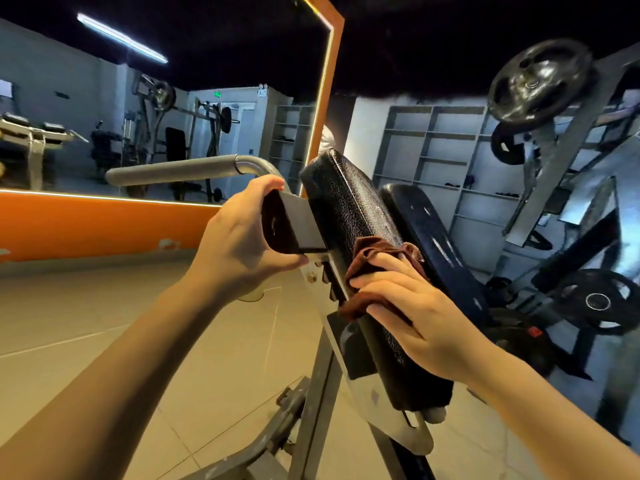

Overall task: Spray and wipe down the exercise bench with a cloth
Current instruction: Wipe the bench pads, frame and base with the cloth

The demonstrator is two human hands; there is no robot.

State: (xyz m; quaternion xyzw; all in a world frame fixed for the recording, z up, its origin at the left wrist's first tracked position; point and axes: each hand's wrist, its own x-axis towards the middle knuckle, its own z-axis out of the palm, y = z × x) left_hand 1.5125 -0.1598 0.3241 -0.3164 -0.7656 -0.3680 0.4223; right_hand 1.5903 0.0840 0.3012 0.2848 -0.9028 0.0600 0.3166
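The exercise bench has a black textured pad, tilted steeply upward on a grey metal frame. My right hand holds a brown cloth against the pad's middle, fingers curled over the cloth. My left hand grips a dark square end piece of the frame just left of the pad. A second black pad lies behind the first. No spray bottle is in sight.
A grey padded handle bar juts left behind my left hand. Weight plates on a rack stand at the right, with more plates lower down. An orange-framed mirror and open shelves line the back. Tiled floor lies to the left.
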